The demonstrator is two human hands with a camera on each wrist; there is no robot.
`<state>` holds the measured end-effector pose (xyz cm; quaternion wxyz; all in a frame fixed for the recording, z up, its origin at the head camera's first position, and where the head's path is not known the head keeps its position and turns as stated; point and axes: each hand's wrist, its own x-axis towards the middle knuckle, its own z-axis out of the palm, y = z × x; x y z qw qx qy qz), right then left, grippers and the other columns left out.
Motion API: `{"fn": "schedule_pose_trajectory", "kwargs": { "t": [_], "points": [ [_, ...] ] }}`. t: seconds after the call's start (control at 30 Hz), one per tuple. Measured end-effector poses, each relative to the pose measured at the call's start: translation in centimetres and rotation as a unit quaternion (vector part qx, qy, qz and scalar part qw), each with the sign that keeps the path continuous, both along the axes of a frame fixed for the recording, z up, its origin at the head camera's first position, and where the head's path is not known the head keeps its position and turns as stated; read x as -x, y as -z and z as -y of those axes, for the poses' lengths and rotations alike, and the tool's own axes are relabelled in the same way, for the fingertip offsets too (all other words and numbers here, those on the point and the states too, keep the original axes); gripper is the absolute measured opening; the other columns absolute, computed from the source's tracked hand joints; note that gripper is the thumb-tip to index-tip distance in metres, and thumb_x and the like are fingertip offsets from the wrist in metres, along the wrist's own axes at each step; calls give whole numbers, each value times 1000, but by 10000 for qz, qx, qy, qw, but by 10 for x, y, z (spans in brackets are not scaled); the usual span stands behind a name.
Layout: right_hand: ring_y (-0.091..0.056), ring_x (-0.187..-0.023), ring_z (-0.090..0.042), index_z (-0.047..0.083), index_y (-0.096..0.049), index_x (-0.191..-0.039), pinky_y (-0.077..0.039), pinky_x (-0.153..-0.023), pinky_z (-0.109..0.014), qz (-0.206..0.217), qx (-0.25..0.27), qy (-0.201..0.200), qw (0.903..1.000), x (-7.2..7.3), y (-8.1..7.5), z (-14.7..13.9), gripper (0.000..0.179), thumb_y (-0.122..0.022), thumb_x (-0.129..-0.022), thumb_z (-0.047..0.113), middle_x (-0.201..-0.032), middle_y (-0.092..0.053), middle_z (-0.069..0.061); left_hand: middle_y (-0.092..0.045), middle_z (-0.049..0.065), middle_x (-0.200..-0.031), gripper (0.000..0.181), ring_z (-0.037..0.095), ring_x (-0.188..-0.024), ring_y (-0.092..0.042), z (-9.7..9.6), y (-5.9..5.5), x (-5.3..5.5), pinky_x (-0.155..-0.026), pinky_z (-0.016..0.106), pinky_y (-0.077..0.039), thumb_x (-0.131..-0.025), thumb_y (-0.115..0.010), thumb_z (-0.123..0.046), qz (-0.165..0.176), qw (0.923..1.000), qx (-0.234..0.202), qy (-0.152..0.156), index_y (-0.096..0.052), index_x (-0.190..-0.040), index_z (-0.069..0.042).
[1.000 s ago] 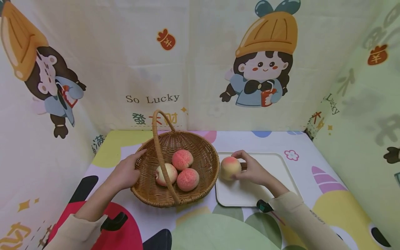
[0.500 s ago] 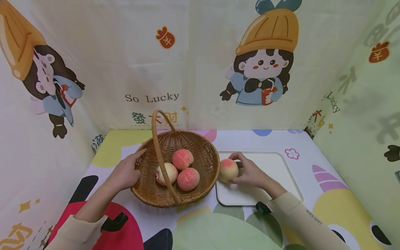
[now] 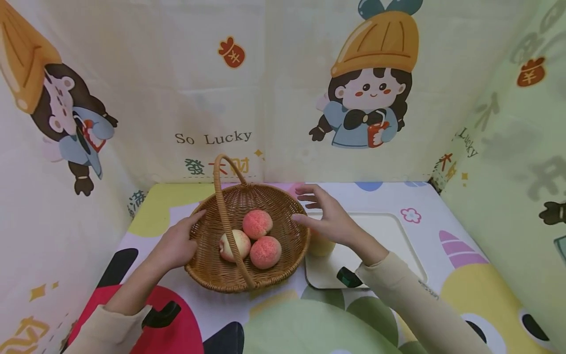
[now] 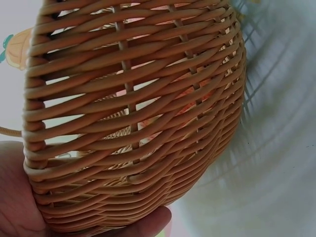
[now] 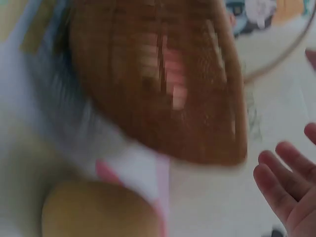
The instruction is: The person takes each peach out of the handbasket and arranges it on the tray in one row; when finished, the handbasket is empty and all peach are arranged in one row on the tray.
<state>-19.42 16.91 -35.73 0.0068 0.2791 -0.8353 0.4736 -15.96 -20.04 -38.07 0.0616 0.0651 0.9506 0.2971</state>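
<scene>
A brown wicker basket [image 3: 283, 206] with a tall arched handle stands on the table. Inside it lie three peaches: two pink ones [image 3: 258, 224] [image 3: 266, 252] and a paler one [image 3: 235, 246] partly behind the handle. My left hand [image 3: 177, 244] grips the basket's left rim; in the left wrist view its fingertip [image 4: 153, 222] shows against the woven wall. My right hand [image 3: 333, 219] hovers at the right rim, fingers spread and holding nothing. Below it, another peach [image 3: 321, 246] sits on the white tray [image 3: 393, 250] beside the basket, partly hidden by the hand.
A patterned cloth [image 3: 274, 324] covers the table. Printed fabric walls [image 3: 283, 113] enclose it at the back and on both sides. The tray's left edge lies close against the basket's right side.
My right hand first shifted the peach slightly left on the tray, then let go of it and rose up and left toward the basket rim. The left hand stayed on the basket.
</scene>
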Motion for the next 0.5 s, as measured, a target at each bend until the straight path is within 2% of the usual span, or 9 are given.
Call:
{"fn": "schedule_pose_trajectory", "kwargs": {
  "t": [0.1,0.27,0.4,0.5],
  "points": [
    [-55,-126,-28,9,-47,-144,-45,-103,-47,-329,-481,-109,9982,-3,-1,23,66,-77,-90,34,-141,-53,-10,-40,38,-146,73,49,-119,-52,-1,1,0,-78,52,-53,-83,-48,12,-29,10000,0,5,-34,-154,5],
    [-49,-131,-20,10,-47,-146,-40,-107,-42,-541,-1584,-210,9857,-8,3,52,71,-73,-90,46,-143,-52,-5,-40,38,-146,72,48,-118,-52,0,0,-1,-76,49,-54,-84,-49,9,28,10000,-27,40,-34,-154,4],
    [-54,-125,-19,10,-52,-143,-43,-104,-40,-411,-2127,-366,9756,-10,6,64,69,-73,-90,49,-139,-56,-3,-39,37,-148,70,48,-114,-56,6,-4,-3,-70,44,-57,-90,-54,1,256,9995,-88,188,-33,-156,0],
    [-60,-118,-20,11,-55,-140,-48,-97,-40,-412,-2579,-412,9644,-11,9,68,67,-73,-89,50,-133,-61,-3,-38,38,-148,73,42,-102,-64,11,-7,-2,-66,41,-58,-93,-59,-6,650,9966,-317,397,-28,-159,-4]
  ]
}}
